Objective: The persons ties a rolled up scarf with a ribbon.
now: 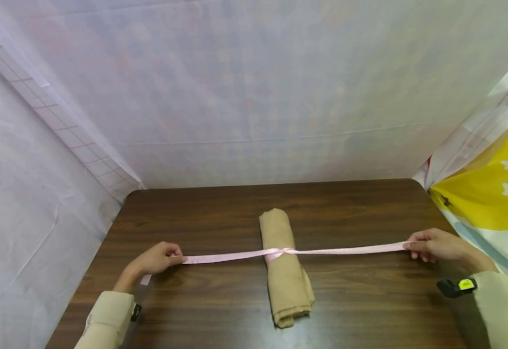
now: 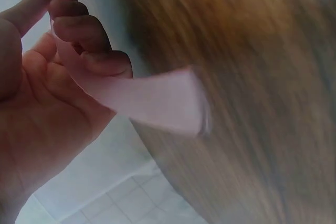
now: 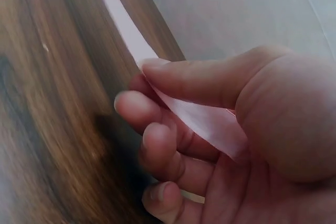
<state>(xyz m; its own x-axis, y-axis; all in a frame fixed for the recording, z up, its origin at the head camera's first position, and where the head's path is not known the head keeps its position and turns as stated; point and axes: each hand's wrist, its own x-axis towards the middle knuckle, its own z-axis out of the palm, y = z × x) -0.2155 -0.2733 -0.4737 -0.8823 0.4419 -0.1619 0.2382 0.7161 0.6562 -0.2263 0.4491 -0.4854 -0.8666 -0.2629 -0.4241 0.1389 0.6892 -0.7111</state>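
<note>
A rolled tan cloth [image 1: 285,286] lies on the brown wooden table, its long side running away from me. Round its middle goes a pink ribbon [image 1: 225,257], crossed or knotted on top of the roll. My left hand [image 1: 155,258] pinches one end of the ribbon out to the left; a short tail [image 2: 157,100] hangs past the fingers in the left wrist view. Far to the right, my right hand [image 1: 443,247] pinches the other end between thumb and forefinger, and its tail [image 3: 210,124] lies against the palm. Both ribbon lengths stretch nearly straight sideways from the roll.
The table [image 1: 184,208] has a rounded far edge against a pale hanging sheet [image 1: 254,97]. Another white sheet [image 1: 27,218] hangs on the left. At the right hangs a cloth with a yellow pattern [image 1: 494,189]. Each wrist wears a small dark device.
</note>
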